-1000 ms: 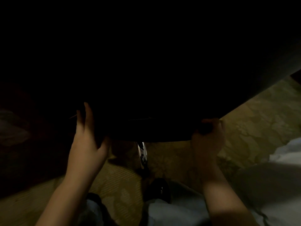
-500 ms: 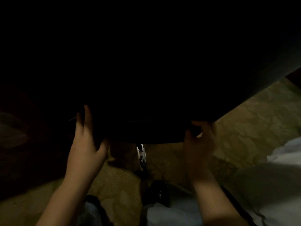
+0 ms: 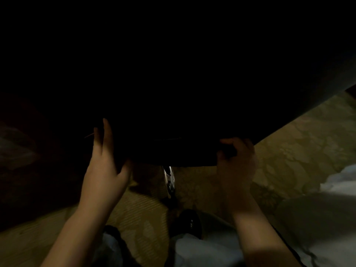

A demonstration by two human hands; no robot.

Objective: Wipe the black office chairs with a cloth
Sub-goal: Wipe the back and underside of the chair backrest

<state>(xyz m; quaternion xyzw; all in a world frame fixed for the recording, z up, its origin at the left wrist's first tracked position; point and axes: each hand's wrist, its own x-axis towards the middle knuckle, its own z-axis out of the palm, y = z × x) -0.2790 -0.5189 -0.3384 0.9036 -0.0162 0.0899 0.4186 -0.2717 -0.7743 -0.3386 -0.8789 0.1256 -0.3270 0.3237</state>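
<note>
A black office chair (image 3: pixel 183 83) fills the upper part of the dim head view, so close that only its dark surface and lower edge show. My left hand (image 3: pixel 105 162) lies flat against the chair's left side, fingers straight and pointing up, thumb under the edge. My right hand (image 3: pixel 238 160) is at the lower edge on the right. Its fingers curl round a small dark wad that looks like the cloth (image 3: pixel 229 151), pressed against the chair. Much of the cloth is hidden by the fingers and the darkness.
A chrome chair column (image 3: pixel 169 180) hangs below the edge between my hands. Beneath it are a black rounded shape (image 3: pixel 189 220) and patterned beige carpet (image 3: pixel 298 143). White fabric (image 3: pixel 339 180) lies at the right. My light trousers (image 3: pixel 194 251) are at the bottom.
My right hand slid left along the chair's lower edge, then stayed about there, its fingers curling tighter. My left hand has barely moved on the chair's left side.
</note>
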